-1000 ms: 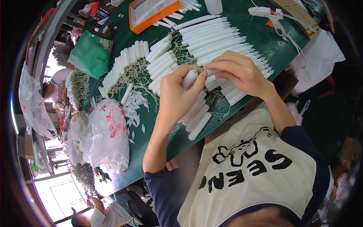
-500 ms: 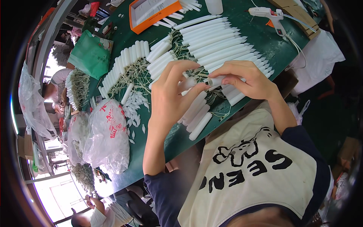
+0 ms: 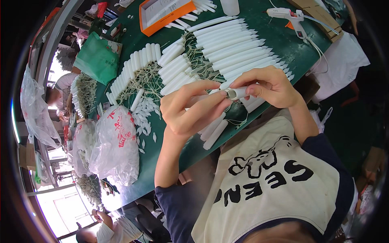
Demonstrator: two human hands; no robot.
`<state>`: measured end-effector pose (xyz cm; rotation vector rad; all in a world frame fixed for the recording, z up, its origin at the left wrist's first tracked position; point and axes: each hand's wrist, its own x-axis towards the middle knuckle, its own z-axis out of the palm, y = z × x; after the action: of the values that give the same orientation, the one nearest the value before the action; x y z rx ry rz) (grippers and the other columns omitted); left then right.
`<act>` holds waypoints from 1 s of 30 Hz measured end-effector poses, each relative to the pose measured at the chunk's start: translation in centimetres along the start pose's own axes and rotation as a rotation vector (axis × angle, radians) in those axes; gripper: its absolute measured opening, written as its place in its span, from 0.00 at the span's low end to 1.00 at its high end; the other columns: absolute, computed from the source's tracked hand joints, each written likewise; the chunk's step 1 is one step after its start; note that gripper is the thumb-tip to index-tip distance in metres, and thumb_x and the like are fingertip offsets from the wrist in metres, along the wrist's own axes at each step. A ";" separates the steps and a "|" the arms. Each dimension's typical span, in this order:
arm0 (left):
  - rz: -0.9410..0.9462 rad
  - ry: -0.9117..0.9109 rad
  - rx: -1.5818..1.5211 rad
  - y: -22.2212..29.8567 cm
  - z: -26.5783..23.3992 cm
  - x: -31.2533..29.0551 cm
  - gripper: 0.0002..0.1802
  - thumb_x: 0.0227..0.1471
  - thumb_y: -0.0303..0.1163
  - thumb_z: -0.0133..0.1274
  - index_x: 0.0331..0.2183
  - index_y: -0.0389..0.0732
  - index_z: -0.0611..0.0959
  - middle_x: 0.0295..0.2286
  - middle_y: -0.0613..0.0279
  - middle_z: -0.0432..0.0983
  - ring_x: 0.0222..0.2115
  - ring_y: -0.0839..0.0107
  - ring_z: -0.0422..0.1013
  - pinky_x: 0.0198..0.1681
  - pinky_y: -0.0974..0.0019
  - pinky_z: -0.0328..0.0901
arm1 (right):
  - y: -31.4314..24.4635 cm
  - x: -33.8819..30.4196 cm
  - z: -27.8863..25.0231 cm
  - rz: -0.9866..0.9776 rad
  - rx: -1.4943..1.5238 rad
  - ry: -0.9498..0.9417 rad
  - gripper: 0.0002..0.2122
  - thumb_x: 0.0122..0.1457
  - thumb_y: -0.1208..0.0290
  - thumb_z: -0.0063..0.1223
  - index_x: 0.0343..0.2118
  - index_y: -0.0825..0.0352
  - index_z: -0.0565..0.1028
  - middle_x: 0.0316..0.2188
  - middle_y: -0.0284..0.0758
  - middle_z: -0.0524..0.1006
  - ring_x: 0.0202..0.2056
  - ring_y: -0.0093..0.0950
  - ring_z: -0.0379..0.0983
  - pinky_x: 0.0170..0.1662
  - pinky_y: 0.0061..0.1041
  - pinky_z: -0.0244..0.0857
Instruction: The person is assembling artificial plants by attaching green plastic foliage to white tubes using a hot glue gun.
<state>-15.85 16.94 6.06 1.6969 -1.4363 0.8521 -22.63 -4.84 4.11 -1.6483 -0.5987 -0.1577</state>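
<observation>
1. The right hand (image 3: 272, 87) has its thumb and fingers closed around a hollow white candle tube (image 3: 240, 93), raised over the counter (image 3: 271, 32) near its front edge.
2. The tube's long axis runs roughly left to right; its open mouth points left, toward the left hand (image 3: 188, 107), and its other end is hidden in the right hand.
3. The left hand lies just left of that mouth, nearer to it than the right palm is. Its fingers are bent and its leading fingertips are at the rim, seemingly touching it. A pale surface shows between the fingers; I cannot tell whether the hand grips it.
4. Beyond both hands, a row of white taper candles (image 3: 235, 44) lies side by side, pointed tips to the right, with tangled thin wires (image 3: 194, 52) by their left ends.
5. Loose white flame-shaped pieces (image 3: 142, 115) lie well left of the hands; a glue gun (image 3: 296, 20) lies far right.
</observation>
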 end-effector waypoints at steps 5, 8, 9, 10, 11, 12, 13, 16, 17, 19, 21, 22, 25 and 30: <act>-0.006 -0.112 -0.026 -0.1 -0.1 -0.1 0.15 0.33 0.30 0.69 0.29 0.44 0.85 0.30 0.66 0.77 0.17 0.78 0.71 0.17 0.75 0.63 | 0.3 -0.2 -0.3 0.003 -0.057 0.001 0.11 0.56 0.83 0.49 0.43 0.73 0.75 0.37 0.39 0.78 0.31 0.21 0.75 0.35 0.18 0.70; -0.054 -0.207 -0.064 0.3 -0.3 0.2 0.15 0.34 0.29 0.68 0.31 0.44 0.85 0.30 0.66 0.77 0.17 0.77 0.70 0.17 0.75 0.63 | 0.4 -0.3 -0.3 -0.001 0.005 0.008 0.10 0.57 0.82 0.50 0.42 0.74 0.75 0.38 0.39 0.78 0.33 0.21 0.74 0.36 0.20 0.71; -0.073 -0.236 -0.069 0.4 -0.4 0.2 0.16 0.34 0.28 0.67 0.32 0.45 0.85 0.31 0.67 0.77 0.17 0.77 0.70 0.17 0.74 0.63 | 0.5 -0.3 -0.3 0.004 0.007 0.012 0.10 0.57 0.81 0.51 0.42 0.74 0.75 0.38 0.39 0.78 0.33 0.22 0.74 0.37 0.20 0.72; -0.092 -0.265 -0.074 0.4 -0.4 0.1 0.17 0.34 0.28 0.67 0.33 0.45 0.84 0.31 0.67 0.78 0.17 0.76 0.70 0.17 0.74 0.63 | 0.6 -0.3 -0.4 0.008 0.009 0.017 0.10 0.57 0.80 0.52 0.42 0.74 0.75 0.37 0.39 0.78 0.34 0.22 0.74 0.37 0.21 0.72; -0.092 -0.266 -0.074 0.3 -0.6 0.1 0.17 0.34 0.28 0.67 0.33 0.45 0.84 0.31 0.67 0.78 0.17 0.76 0.70 0.17 0.74 0.63 | 0.7 -0.4 -0.3 0.008 0.009 0.017 0.10 0.57 0.80 0.52 0.42 0.74 0.75 0.37 0.39 0.78 0.34 0.22 0.74 0.37 0.21 0.72; -0.056 -0.274 -0.100 0.0 -0.7 0.0 0.17 0.35 0.26 0.67 0.34 0.43 0.85 0.31 0.64 0.78 0.18 0.76 0.72 0.19 0.76 0.65 | 0.8 -0.4 -0.3 0.017 0.083 0.012 0.09 0.57 0.80 0.52 0.42 0.75 0.75 0.37 0.39 0.77 0.34 0.23 0.74 0.37 0.21 0.72; -0.021 -0.283 -0.126 -0.1 -0.8 -0.1 0.17 0.36 0.25 0.67 0.35 0.41 0.85 0.32 0.60 0.79 0.19 0.76 0.74 0.20 0.77 0.66 | 0.8 -0.5 -0.2 0.025 0.158 0.007 0.09 0.57 0.80 0.52 0.41 0.75 0.75 0.37 0.40 0.77 0.34 0.24 0.74 0.38 0.21 0.72; -0.028 -0.268 -0.136 -0.1 -0.6 -0.2 0.18 0.35 0.25 0.67 0.35 0.42 0.85 0.32 0.61 0.78 0.19 0.76 0.73 0.19 0.76 0.66 | 0.9 -0.5 0.0 0.014 0.195 0.022 0.09 0.57 0.80 0.52 0.41 0.75 0.75 0.37 0.40 0.77 0.34 0.24 0.74 0.36 0.21 0.71; -0.028 -0.269 -0.135 0.1 -0.5 -0.1 0.18 0.35 0.25 0.67 0.35 0.42 0.85 0.32 0.61 0.78 0.19 0.76 0.73 0.19 0.76 0.66 | 0.8 -0.5 0.0 0.013 0.196 0.021 0.09 0.57 0.80 0.52 0.41 0.75 0.75 0.37 0.40 0.77 0.34 0.24 0.74 0.36 0.21 0.71; -0.032 -0.290 -0.064 0.5 -0.3 -0.1 0.19 0.36 0.28 0.66 0.36 0.47 0.83 0.30 0.67 0.78 0.18 0.75 0.71 0.17 0.72 0.63 | 0.5 -0.5 -0.1 0.015 0.149 -0.024 0.09 0.57 0.80 0.52 0.41 0.74 0.74 0.37 0.39 0.77 0.32 0.22 0.73 0.35 0.19 0.70; -0.064 -0.339 -0.067 0.6 -0.4 -0.1 0.20 0.36 0.28 0.65 0.37 0.47 0.83 0.31 0.67 0.78 0.18 0.74 0.71 0.17 0.72 0.63 | 0.4 -0.5 -0.1 0.026 0.177 -0.007 0.09 0.56 0.83 0.51 0.41 0.73 0.75 0.35 0.37 0.77 0.31 0.21 0.73 0.35 0.19 0.69; -0.098 -0.388 -0.068 0.7 -0.5 -0.2 0.21 0.36 0.27 0.65 0.38 0.48 0.82 0.31 0.67 0.78 0.18 0.74 0.72 0.17 0.71 0.63 | 0.4 -0.5 -0.1 0.037 0.205 0.008 0.10 0.56 0.86 0.49 0.40 0.72 0.75 0.33 0.34 0.77 0.30 0.20 0.72 0.35 0.19 0.67; -0.161 -0.445 -0.049 1.0 -0.6 0.0 0.23 0.37 0.26 0.64 0.40 0.49 0.81 0.33 0.66 0.77 0.19 0.72 0.72 0.18 0.71 0.64 | 0.4 -0.5 0.0 0.088 0.244 0.062 0.10 0.56 0.85 0.49 0.40 0.71 0.75 0.32 0.33 0.77 0.30 0.19 0.72 0.35 0.18 0.67; -0.309 -0.394 -0.152 1.1 -0.5 -0.6 0.22 0.38 0.25 0.63 0.41 0.44 0.79 0.35 0.63 0.78 0.22 0.66 0.73 0.21 0.68 0.67 | 0.7 -0.2 -0.1 0.127 0.162 0.087 0.10 0.55 0.84 0.52 0.40 0.73 0.74 0.36 0.35 0.76 0.33 0.22 0.73 0.37 0.18 0.69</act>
<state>-17.04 17.55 5.94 1.9725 -1.3923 0.2413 -22.39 -5.04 3.42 -1.5094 -0.4281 -0.0856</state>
